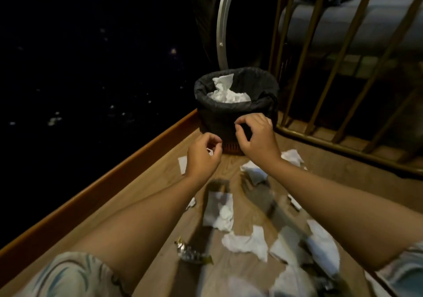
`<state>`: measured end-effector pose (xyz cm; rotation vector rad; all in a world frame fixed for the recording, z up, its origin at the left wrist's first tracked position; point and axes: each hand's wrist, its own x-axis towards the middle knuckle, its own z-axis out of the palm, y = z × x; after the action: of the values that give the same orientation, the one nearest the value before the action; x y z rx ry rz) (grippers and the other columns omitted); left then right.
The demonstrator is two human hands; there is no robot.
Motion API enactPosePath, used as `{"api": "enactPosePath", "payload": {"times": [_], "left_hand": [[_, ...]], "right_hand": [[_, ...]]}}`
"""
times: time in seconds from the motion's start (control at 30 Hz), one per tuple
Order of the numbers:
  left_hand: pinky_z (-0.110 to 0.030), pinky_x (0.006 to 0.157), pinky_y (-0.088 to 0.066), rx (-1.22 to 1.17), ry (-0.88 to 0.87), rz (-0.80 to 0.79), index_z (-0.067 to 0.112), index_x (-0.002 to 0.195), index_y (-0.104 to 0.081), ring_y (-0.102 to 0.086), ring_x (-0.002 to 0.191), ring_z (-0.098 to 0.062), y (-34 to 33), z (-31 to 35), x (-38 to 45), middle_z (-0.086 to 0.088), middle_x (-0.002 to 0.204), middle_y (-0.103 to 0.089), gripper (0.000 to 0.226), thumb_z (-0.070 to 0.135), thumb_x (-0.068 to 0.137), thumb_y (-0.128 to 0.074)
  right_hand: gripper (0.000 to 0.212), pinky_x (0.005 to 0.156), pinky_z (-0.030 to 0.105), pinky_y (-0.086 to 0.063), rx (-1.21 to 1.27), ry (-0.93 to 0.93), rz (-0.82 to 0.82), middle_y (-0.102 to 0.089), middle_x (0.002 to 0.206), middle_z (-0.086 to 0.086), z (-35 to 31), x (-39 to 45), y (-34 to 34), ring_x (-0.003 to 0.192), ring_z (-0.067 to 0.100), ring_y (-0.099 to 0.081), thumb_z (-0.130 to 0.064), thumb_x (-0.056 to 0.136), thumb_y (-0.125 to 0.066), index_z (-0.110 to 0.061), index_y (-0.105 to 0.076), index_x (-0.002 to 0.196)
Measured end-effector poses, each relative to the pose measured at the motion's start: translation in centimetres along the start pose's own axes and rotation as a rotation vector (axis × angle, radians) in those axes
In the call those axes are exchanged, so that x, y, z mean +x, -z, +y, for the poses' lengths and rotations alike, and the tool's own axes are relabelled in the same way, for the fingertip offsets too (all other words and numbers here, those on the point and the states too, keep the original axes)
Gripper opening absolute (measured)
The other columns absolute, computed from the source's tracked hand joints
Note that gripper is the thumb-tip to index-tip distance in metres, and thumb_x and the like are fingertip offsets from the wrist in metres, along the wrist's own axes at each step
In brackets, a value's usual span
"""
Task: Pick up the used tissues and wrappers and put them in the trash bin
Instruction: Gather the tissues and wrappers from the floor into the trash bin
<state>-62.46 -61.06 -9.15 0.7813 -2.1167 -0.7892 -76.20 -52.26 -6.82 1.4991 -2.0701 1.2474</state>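
A small bin (235, 122) lined with a black bag stands on the wooden floor against the wall, with crumpled white tissues (225, 90) inside. My left hand (202, 157) hovers low in front of the bin, fingers curled, with a bit of white tissue (210, 151) showing at its fingertips. My right hand (257, 137) is beside it, just before the bin's front, fingers bent and holding nothing. Several white tissues (220, 212) lie scattered on the floor beneath my forearms. A shiny wrapper (191, 252) lies near the bottom left.
A dark speckled wall with an orange-brown baseboard (114, 177) runs along the left. A brass-coloured slatted frame (338, 90) stands to the right of the bin. A curved metal bar (223, 21) rises behind the bin.
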Motion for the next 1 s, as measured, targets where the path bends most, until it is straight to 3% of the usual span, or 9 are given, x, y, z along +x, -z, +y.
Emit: {"api": "enactPosePath", "payload": {"times": [0.13, 0.27, 0.4, 0.53, 0.67, 0.77, 0.87, 1.0], "left_hand": [[-0.024, 0.071, -0.054, 0.034, -0.073, -0.217, 0.018, 0.094, -0.066, -0.062, 0.082, -0.006, 1.7, 0.2, -4.3, 0.004, 0.089, -0.065, 0.006, 0.016, 0.088, -0.064], [-0.018, 0.066, -0.050, 0.013, -0.107, -0.360, 0.015, 0.091, -0.068, -0.061, 0.076, -0.005, 3.3, 0.3, -7.9, 0.003, 0.086, -0.066, 0.005, 0.014, 0.088, -0.064], [-0.017, 0.065, -0.047, 0.028, -0.092, -0.478, 0.016, 0.086, -0.067, -0.060, 0.073, -0.005, 3.2, -1.3, -12.4, 0.005, 0.082, -0.066, 0.004, 0.013, 0.086, -0.065], [-0.022, 0.065, -0.045, 0.086, -0.120, -0.605, 0.017, 0.083, -0.067, -0.056, 0.072, -0.008, 1.1, -2.6, -17.6, 0.005, 0.080, -0.063, 0.003, 0.015, 0.083, -0.066], [-0.030, 0.072, -0.047, 0.037, -0.124, -0.754, 0.020, 0.084, -0.068, -0.056, 0.078, -0.010, -1.6, -3.3, -22.9, 0.004, 0.084, -0.063, 0.005, 0.022, 0.080, -0.068], [-0.033, 0.085, -0.046, 0.108, -0.295, -0.939, 0.019, 0.104, -0.061, -0.052, 0.097, -0.016, -2.7, -3.9, -25.7, -0.002, 0.106, -0.057, 0.025, 0.031, 0.082, -0.061], [-0.032, 0.088, -0.039, 0.232, -0.470, -1.015, 0.019, 0.119, -0.053, -0.046, 0.105, -0.019, -3.1, -4.7, -26.5, -0.005, 0.118, -0.051, 0.038, 0.036, 0.085, -0.057], [-0.029, 0.079, -0.037, 0.168, -0.418, -0.893, 0.020, 0.104, -0.055, -0.047, 0.096, -0.019, -2.6, -5.3, -26.7, -0.004, 0.106, -0.055, 0.013, 0.024, 0.091, -0.054]], "right_hand": [[0.007, 0.080, 0.026, -0.035, -0.017, -0.006, -0.105, -0.063, 0.088, -0.001, -2.2, -5.2, 0.8, 0.090, 0.016, -0.056, -0.017, 0.087, -0.060, -0.015, -0.065, 0.091], [0.021, 0.078, 0.036, -0.041, -0.050, -0.045, -0.250, -0.060, 0.084, 0.005, -4.2, -10.8, 1.8, 0.086, 0.023, -0.054, -0.026, 0.089, -0.048, -0.011, -0.062, 0.086], [0.032, 0.082, 0.038, -0.042, -0.083, -0.107, -0.355, -0.062, 0.084, 0.005, -5.1, -16.8, 2.8, 0.084, 0.023, -0.055, -0.031, 0.090, -0.038, -0.013, -0.064, 0.086], [0.013, 0.086, 0.032, -0.037, -0.107, -0.207, -0.421, -0.062, 0.092, -0.001, -4.2, -23.0, 4.5, 0.091, 0.016, -0.051, -0.023, 0.091, -0.051, -0.018, -0.063, 0.093], [0.009, 0.082, 0.029, -0.033, -0.227, -0.261, -0.489, -0.060, 0.091, 0.000, -2.5, -27.7, 7.0, 0.090, 0.020, -0.051, -0.024, 0.089, -0.053, -0.020, -0.061, 0.093], [0.015, 0.085, 0.032, -0.039, -0.285, -0.255, -0.589, -0.058, 0.091, -0.001, -2.3, -30.8, 8.8, 0.089, 0.018, -0.051, -0.035, 0.091, -0.055, -0.020, -0.060, 0.093], [0.033, 0.076, 0.029, -0.038, -0.275, -0.303, -0.636, -0.056, 0.086, -0.004, -2.9, -33.8, 10.0, 0.082, 0.014, -0.050, -0.054, 0.088, -0.053, -0.022, -0.060, 0.091], [0.063, 0.072, 0.028, -0.043, -0.191, -0.316, -0.826, -0.057, 0.090, -0.004, -4.3, -36.8, 9.6, 0.082, 0.012, -0.049, -0.080, 0.078, -0.045, -0.022, -0.060, 0.098]]}}
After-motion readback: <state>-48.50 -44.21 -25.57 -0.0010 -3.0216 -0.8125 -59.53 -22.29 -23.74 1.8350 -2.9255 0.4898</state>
